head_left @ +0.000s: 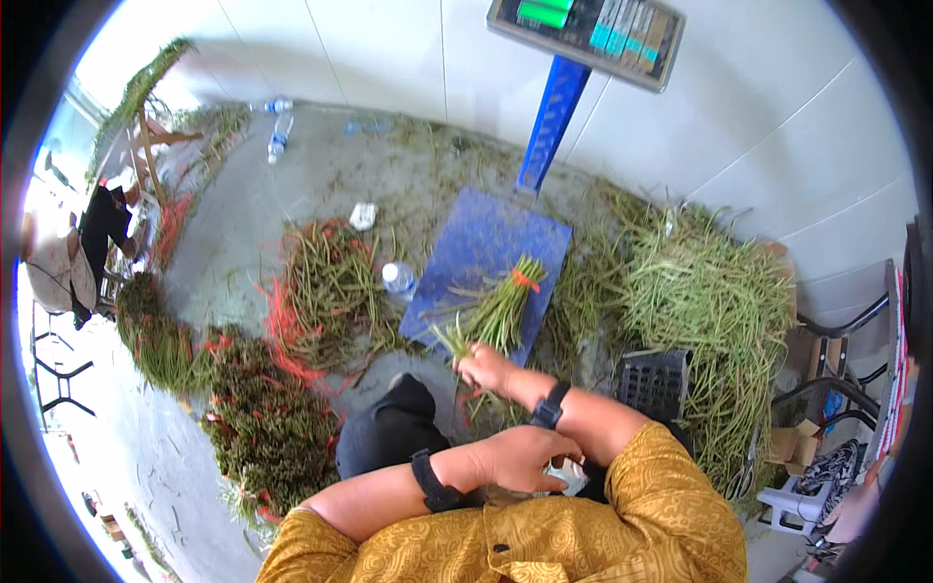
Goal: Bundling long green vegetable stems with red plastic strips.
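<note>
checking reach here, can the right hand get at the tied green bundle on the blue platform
Likely yes: the right hand is close beside the tied green bundle and nothing visibly blocks it, though it holds some stems.

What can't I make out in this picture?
All in the head view:
Pale thing by the left hand: partly covered by that hand, so what it is can't be told.
Green stalks in the right hand: gripped ends hidden by the fingers.
Scale display: top cut off by the upper edge.
Person at the left: too small, against glare, to see what they hold.
</note>
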`<state>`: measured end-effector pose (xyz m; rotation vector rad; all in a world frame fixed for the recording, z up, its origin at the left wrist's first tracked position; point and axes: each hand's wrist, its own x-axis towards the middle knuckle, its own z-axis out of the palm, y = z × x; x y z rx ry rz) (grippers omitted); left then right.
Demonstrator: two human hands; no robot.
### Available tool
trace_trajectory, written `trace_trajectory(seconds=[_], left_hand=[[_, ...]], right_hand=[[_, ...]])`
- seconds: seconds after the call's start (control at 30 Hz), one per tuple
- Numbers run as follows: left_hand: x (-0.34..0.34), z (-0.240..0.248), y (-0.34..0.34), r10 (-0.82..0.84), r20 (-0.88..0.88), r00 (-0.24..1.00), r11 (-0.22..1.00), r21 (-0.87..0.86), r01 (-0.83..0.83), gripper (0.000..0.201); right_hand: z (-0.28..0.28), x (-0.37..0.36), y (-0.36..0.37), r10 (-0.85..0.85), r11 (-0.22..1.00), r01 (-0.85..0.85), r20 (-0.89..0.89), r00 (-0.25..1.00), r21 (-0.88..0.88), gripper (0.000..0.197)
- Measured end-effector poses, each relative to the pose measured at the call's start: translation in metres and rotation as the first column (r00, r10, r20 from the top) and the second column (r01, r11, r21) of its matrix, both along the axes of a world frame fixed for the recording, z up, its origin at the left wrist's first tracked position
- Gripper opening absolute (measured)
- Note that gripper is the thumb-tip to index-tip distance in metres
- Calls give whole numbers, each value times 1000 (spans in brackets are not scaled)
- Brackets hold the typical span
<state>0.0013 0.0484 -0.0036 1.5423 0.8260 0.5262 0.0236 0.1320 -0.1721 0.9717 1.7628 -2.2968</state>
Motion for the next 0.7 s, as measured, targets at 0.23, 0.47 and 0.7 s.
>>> trace_trajectory(seconds=[0.23, 0.47, 0.7], left_hand=[[6, -9, -4, -105, 124, 987, 991, -70, 115, 45], [4, 0, 1, -134, 355, 925, 953, -210, 219, 43], [2, 4, 0, -135, 376, 917, 945, -230, 233, 43]], right_hand=[[100, 7, -6, 355, 933, -357, 50, 934, 51, 24], [122, 15, -9, 418, 868, -389, -33, 908, 309, 30], [116, 16, -13, 453, 851, -393, -109, 885, 348, 24]])
